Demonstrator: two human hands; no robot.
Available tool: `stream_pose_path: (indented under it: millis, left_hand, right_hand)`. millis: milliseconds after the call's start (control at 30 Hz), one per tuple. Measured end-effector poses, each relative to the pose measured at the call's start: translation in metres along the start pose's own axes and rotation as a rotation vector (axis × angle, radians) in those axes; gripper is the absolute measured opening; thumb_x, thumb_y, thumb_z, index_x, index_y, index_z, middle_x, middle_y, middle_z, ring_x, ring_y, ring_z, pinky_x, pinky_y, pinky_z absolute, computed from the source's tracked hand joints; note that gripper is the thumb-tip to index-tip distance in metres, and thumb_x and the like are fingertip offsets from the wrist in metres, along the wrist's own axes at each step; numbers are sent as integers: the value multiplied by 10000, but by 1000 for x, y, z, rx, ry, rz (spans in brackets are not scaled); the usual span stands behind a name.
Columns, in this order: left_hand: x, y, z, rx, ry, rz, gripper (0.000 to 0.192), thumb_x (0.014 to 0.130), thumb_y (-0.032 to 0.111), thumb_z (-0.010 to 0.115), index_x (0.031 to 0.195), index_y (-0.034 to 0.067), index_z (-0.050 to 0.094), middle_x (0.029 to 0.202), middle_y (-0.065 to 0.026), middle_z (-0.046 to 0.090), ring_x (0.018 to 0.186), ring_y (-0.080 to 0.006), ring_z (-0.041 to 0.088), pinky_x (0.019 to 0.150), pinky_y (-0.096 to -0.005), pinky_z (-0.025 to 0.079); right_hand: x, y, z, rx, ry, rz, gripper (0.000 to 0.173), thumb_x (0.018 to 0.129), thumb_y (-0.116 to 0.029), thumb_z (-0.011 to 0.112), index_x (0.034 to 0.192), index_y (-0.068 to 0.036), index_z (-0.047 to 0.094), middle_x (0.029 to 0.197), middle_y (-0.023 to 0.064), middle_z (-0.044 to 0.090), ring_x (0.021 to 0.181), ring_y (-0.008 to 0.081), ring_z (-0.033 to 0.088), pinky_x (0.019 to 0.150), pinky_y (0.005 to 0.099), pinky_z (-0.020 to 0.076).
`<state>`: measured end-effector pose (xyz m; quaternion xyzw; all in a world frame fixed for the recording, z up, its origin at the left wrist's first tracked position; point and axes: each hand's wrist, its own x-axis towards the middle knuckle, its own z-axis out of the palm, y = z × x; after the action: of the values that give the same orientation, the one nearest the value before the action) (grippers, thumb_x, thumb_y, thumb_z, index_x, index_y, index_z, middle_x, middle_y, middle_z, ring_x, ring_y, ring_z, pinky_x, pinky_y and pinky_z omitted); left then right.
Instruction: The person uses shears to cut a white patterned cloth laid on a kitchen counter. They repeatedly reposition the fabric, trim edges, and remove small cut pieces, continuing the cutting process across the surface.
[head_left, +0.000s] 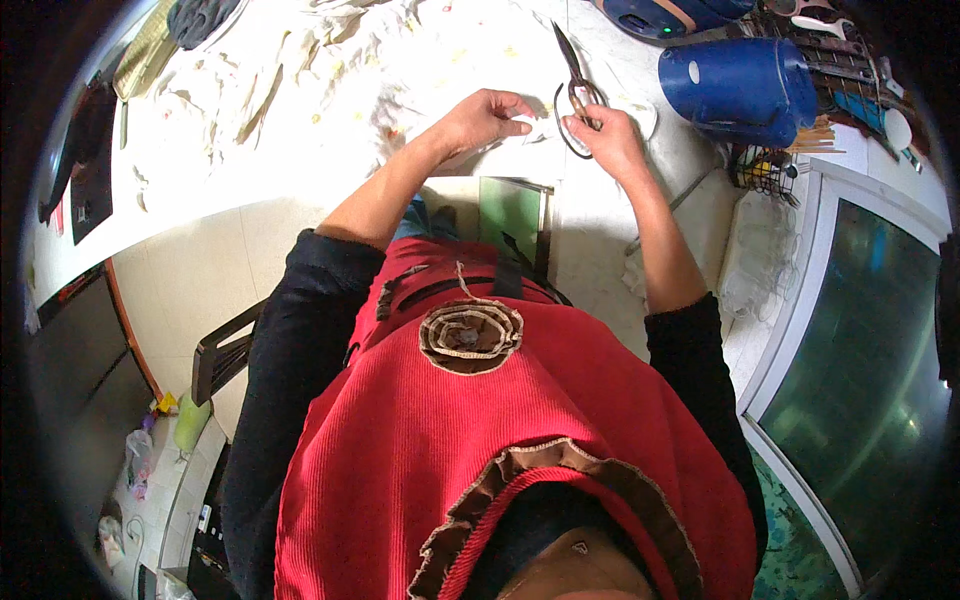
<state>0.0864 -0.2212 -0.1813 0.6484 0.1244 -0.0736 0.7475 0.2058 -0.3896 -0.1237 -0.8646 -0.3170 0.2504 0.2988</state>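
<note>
A pair of dark metal scissors (574, 88) points away from me, with my right hand (606, 139) closed on its looped handles. To the left of them, my left hand (491, 120) is held over the near edge of the white surface, thumb and fingers curled towards each other. Glare there hides whether anything thin is between its fingertips. A crumpled white cloth with small coloured marks (330, 82) spreads over the surface beyond and to the left of my left hand.
A blue plastic container (739, 91) lies at the right, near a wire rack (836, 67) of utensils. A blue appliance (664, 15) with a green light stands at the top right. A dark chair (225, 349) is at my left, and a green-paned door (847, 315) at my right.
</note>
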Motion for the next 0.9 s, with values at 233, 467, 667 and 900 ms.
stream_pose_path:
  millis: [233,467,667,900]
  left_hand:
    - [-55,7,35,903,494,519,152,666,102,673,817,122,667,702,-61,531,652,-254,527,559,-332,440]
    - [-93,-33,66,498,483,191,112,766,90,618,876,73,636,705,-64,544,599,-178,547,551,-290,443]
    - [-94,-32,73,-190,334,-337,402,846,386,552,888,-13,592,650,-36,568,544,-89,517,505,-225,399]
    - [-44,-8,67,-477,465,-520,293,823,325,576,897,43,538,691,-45,605,535,-101,526,483,-218,365]
  right_hand:
    - [-72,-21,-17,423,-99,231,197,842,-211,574,927,-36,599,573,-37,449,450,43,414,397,183,323]
    - [-158,-21,-30,1135,-550,366,394,911,-338,436,1079,2,544,643,1,440,391,55,372,378,180,315]
    - [-172,-6,-8,1053,-523,293,445,902,-362,446,1192,-28,497,699,0,443,408,38,374,355,175,291]
    - [-157,-15,-2,975,-532,307,403,919,-291,401,1214,-27,478,680,-23,432,403,33,351,361,180,267]
